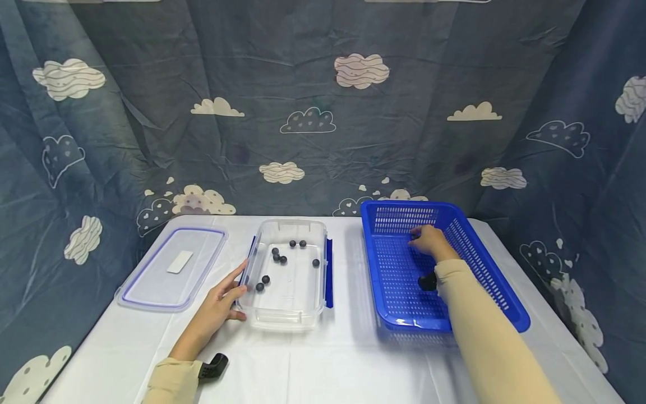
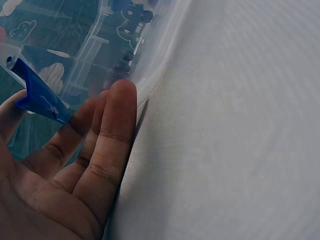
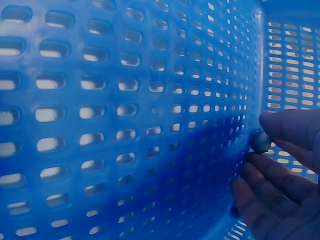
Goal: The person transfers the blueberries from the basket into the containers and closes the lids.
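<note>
My right hand (image 1: 432, 242) reaches into the blue plastic basket (image 1: 404, 324). In the right wrist view its thumb and forefinger pinch a small dark ball (image 3: 260, 142) close to the slotted basket floor. Part of another dark ball (image 3: 234, 210) shows beside the lower fingers. At the left side of a clear plastic box (image 1: 282, 320), my left hand (image 1: 218, 307) touches the wall with its fingers extended, near a blue side latch (image 2: 42, 97). Several dark balls (image 1: 276, 257) lie scattered on the box's floor.
A clear lid (image 1: 151, 292) with a purple-blue seal lies left of the box, with a white label (image 1: 179, 261) on it. Another blue latch (image 1: 329, 275) hangs on the box's right side. A white cloth covers the table (image 1: 348, 359); a cloud-patterned curtain (image 1: 282, 62) surrounds it.
</note>
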The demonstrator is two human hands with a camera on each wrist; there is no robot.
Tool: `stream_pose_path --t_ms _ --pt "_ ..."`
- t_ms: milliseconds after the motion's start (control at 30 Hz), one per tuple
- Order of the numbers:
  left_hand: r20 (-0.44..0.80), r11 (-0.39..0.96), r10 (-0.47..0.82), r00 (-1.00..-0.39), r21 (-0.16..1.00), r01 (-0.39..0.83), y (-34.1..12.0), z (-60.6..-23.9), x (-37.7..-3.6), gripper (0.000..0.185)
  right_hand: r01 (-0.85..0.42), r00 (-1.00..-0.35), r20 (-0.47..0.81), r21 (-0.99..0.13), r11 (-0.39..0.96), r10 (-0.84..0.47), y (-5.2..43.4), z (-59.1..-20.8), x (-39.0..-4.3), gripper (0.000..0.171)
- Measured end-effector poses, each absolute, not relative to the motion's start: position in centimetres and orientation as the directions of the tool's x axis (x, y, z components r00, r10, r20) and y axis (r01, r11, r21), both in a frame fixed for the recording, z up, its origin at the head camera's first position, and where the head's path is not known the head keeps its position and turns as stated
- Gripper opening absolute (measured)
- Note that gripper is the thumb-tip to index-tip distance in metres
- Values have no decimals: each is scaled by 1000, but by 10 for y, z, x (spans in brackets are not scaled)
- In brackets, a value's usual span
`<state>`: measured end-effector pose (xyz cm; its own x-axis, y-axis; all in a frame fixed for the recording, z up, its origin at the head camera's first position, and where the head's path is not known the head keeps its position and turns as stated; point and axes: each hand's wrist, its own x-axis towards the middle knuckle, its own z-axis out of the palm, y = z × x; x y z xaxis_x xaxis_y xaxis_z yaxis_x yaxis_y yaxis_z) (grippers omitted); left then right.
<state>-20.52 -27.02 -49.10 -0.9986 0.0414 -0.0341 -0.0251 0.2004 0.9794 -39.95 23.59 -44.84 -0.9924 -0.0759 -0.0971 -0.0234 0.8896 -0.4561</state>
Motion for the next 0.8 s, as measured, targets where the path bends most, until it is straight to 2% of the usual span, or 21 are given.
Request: stream_pose_path --t_ms 233,567,800 --pt "-38 199 47 -998 980 -28 -271 -490 -205 60 -23 -994 -81 -458 889 -68 236 -450 -399 46" --pt "-31 193 43 -999 981 -22 -271 -492 -206 61 -3 -998 -56 -489 872 -34 238 -451 -401 33" --pt "-28 192 48 -998 981 -18 -272 -492 -205 61 -18 -993 -96 -459 888 -70 234 -450 -400 38"
